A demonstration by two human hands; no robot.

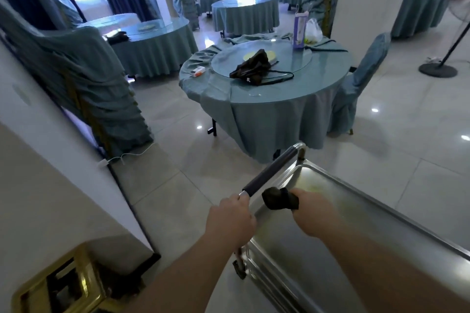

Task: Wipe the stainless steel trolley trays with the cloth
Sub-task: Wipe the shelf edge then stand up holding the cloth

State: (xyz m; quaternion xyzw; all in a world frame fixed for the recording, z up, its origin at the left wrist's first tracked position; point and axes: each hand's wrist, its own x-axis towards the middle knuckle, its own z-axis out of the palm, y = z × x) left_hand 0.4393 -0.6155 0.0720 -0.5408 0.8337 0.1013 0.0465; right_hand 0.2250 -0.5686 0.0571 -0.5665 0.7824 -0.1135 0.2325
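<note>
Both forearms reaching in from the bottom edge, nearest the lens. Left hand curled round the bare metal end of the handle, just below its dark sleeve. Right hand closed on a bunched dark cloth, wrist bent, knuckles toward the lens, wad poking out past the thumb side and sitting at the near-left corner of the top tray. Hard to tell whether pressed flat on the steel or held just above it.

Risks, as a guess from this pose:
- Cloth balled up tight, so only a small patch likely meeting the metal; streaks or missed strips along the raised rim.
- Trolley on a glossy tiled floor; a firm push of the wad could roll it toward the round table just beyond, unless held steady at the handle.
- Pale smear on the steel just beyond the right hand, easily skipped if strokes stay near the corner.
- Lower tray barely visible under the top one, condition not readable, easy to forget.

Further out: gold bin at lower left by the wall, black bag on the table's glass turntable, covered chairs and more tables behind.
</note>
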